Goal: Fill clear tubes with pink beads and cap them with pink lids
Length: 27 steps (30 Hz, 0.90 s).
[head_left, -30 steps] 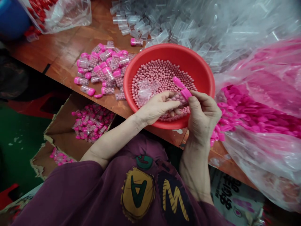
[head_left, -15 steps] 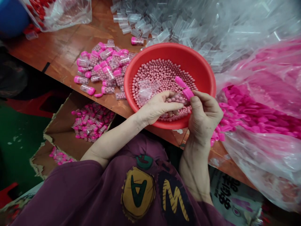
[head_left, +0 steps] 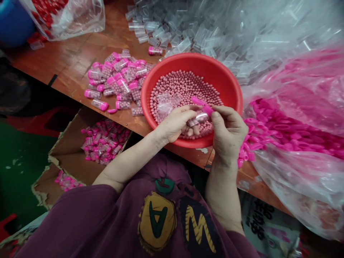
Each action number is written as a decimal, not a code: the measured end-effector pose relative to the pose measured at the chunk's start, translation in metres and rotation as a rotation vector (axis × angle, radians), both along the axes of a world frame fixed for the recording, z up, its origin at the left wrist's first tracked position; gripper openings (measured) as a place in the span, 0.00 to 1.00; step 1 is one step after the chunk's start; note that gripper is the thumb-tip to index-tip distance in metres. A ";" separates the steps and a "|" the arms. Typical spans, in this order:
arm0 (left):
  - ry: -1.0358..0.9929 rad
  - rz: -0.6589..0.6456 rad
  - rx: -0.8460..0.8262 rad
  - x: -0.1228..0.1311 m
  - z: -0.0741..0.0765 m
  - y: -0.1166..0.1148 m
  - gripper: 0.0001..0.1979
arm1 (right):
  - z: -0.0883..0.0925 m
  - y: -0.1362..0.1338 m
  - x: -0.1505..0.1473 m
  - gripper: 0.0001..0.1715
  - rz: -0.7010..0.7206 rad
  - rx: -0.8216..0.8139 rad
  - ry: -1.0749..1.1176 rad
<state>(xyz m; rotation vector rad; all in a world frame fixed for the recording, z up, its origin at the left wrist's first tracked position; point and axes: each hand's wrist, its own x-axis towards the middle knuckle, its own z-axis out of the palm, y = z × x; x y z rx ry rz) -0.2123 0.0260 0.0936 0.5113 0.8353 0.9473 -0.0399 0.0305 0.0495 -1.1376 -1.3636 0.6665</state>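
Over the red plastic bowl (head_left: 228,84), my left hand (head_left: 174,123) is closed around a small clear tube (head_left: 199,119) filled with pink beads. My right hand (head_left: 230,130) pinches the pink flip cap (head_left: 207,110) at the tube's upper right end. The cap's lid is raised and points up to the left. Loose pink beads (head_left: 185,82) cover the bowl's bottom, with several empty clear tubes (head_left: 164,106) lying on them at the left. The far fingers of both hands are partly hidden.
Filled, capped tubes (head_left: 118,77) lie heaped left of the bowl. Clear empty tubes (head_left: 185,43) are piled behind it. A bag spills pink caps (head_left: 274,125) at the right. Below the table edge, a cardboard box (head_left: 72,143) contains more filled tubes. A blue container (head_left: 13,25) stands far left.
Both hands have shifted slightly left with the tube and cap. The cap's raised lid has tipped lower toward the left, and my left thumb has drawn back along the tube.
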 end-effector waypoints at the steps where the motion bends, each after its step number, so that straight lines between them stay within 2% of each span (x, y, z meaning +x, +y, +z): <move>1: 0.014 -0.006 0.009 0.000 -0.001 0.000 0.09 | 0.000 0.001 0.000 0.09 0.010 -0.018 -0.007; 7: 0.124 0.034 0.027 0.000 0.002 -0.002 0.17 | -0.002 0.004 0.002 0.07 0.013 -0.091 0.020; 13: 0.177 0.084 0.079 0.002 -0.001 -0.005 0.16 | 0.000 0.005 -0.001 0.08 -0.008 -0.101 0.072; 18: 0.071 0.121 0.041 0.001 -0.004 -0.003 0.15 | -0.004 0.004 0.000 0.08 -0.007 -0.093 0.115; 21: -0.044 0.097 -0.004 0.001 -0.002 0.000 0.14 | -0.004 0.003 0.001 0.12 -0.005 -0.093 0.106; 24: -0.116 0.113 -0.047 0.000 0.002 0.001 0.15 | 0.001 0.001 -0.002 0.16 -0.026 -0.099 0.100; 27: -0.125 0.126 -0.069 0.001 0.006 0.000 0.13 | 0.010 -0.002 -0.007 0.16 -0.038 -0.076 0.027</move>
